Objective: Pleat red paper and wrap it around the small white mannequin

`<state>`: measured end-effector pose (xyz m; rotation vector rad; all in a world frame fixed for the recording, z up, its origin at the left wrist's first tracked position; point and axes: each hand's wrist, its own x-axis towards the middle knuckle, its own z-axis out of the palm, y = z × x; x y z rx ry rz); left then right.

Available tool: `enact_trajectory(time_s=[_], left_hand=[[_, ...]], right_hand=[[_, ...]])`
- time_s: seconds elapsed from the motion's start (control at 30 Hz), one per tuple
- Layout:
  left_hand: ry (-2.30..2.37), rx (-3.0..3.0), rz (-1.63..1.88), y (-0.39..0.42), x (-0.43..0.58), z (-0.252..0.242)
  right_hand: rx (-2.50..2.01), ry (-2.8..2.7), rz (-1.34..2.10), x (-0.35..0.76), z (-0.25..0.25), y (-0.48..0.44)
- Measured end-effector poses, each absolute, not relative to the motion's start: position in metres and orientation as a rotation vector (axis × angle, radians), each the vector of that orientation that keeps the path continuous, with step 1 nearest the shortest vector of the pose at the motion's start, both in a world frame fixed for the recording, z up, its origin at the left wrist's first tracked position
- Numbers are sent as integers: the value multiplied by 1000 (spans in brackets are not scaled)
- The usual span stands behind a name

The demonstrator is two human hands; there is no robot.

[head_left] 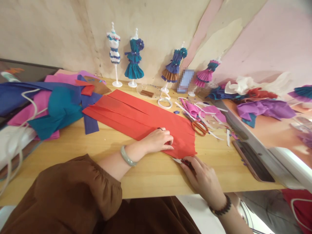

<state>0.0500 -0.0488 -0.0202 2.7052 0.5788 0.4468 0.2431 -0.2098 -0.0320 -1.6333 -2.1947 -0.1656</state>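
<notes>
A red cloth (131, 112) lies spread across the wooden table, with long slits or folds along it. My left hand (157, 140) rests on its near edge, fingers curled down onto the cloth. My right hand (201, 174) is closed around a pair of small thread snips (187, 163) with a dark red handle. The metal blades point left, just off the cloth's lower right corner. Orange-handled scissors (200, 128) lie at the cloth's right end. My palms' undersides are hidden.
Dress forms in small outfits, one teal (134, 58), stand along the wall. Fabric pieces (63, 109) pile at left beside a white cable (31, 100). Pink and white scraps (195, 109), a tape roll (165, 103) and a dark phone (253, 161) lie on the right.
</notes>
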Motion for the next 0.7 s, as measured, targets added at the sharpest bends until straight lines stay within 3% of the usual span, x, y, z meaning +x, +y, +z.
enact_trajectory(time_s=[0.7], left_hand=[[580, 2682, 458, -49, 50, -22]], right_hand=[[-1612, -2214, -220, 237, -32, -205]])
